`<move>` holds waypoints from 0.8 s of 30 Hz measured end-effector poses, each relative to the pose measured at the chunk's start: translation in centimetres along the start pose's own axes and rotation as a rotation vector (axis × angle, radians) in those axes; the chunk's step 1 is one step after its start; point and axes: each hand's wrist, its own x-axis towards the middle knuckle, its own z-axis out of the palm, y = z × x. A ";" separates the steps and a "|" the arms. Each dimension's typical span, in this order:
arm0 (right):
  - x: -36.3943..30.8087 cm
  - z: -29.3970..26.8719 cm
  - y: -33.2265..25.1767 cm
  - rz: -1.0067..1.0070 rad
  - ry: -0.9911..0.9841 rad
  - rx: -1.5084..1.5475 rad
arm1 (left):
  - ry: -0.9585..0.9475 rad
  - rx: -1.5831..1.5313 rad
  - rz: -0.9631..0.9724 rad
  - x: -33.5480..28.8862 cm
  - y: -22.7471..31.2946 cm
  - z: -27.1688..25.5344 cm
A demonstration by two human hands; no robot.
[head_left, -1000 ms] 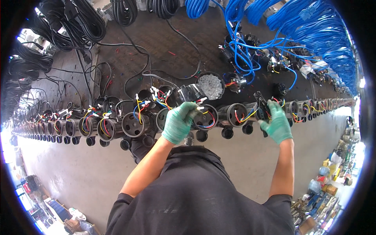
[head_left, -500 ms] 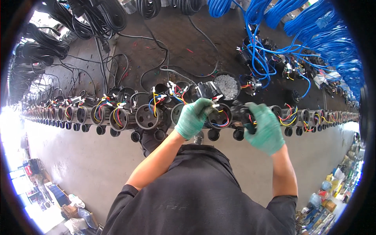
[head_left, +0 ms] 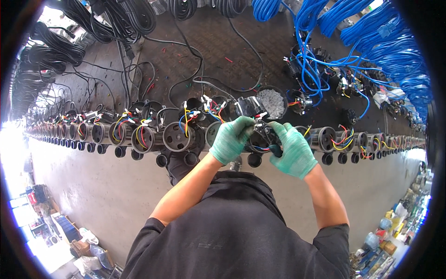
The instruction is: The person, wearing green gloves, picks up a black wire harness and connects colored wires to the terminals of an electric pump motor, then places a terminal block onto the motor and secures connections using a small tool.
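My left hand (head_left: 232, 140), in a green glove, is closed in a pinch on thin wires with a white connector at their ends. Gripped in my gloved right hand (head_left: 294, 152) is a black plier-like hand tool (head_left: 265, 133), whose head is up against the connector by my left fingertips. Its exact kind is partly hidden by my fingers. Both hands are over a round dark housing at the bench edge, with blue and red wires showing below. Just beyond my left fingertips lies a black cylindrical part (head_left: 249, 106) with a grey cable.
A row of round metal housings (head_left: 176, 137) with coloured wires runs along the bench edge. Behind stands a bowl of small whitish pieces (head_left: 272, 103). Coiled black cables (head_left: 139, 18) lie far left, blue cables (head_left: 385, 42) far right. Loose cables cross the dark bench top (head_left: 218, 51).
My right hand has moved left with the black tool, bringing its head to the connector at my left fingertips. My left hand has stayed nearly in place, still pinching.
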 end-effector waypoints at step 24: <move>-2.1 -6.6 3.1 0.282 0.330 -0.296 | -0.020 -0.046 -0.022 -0.1 0.0 0.0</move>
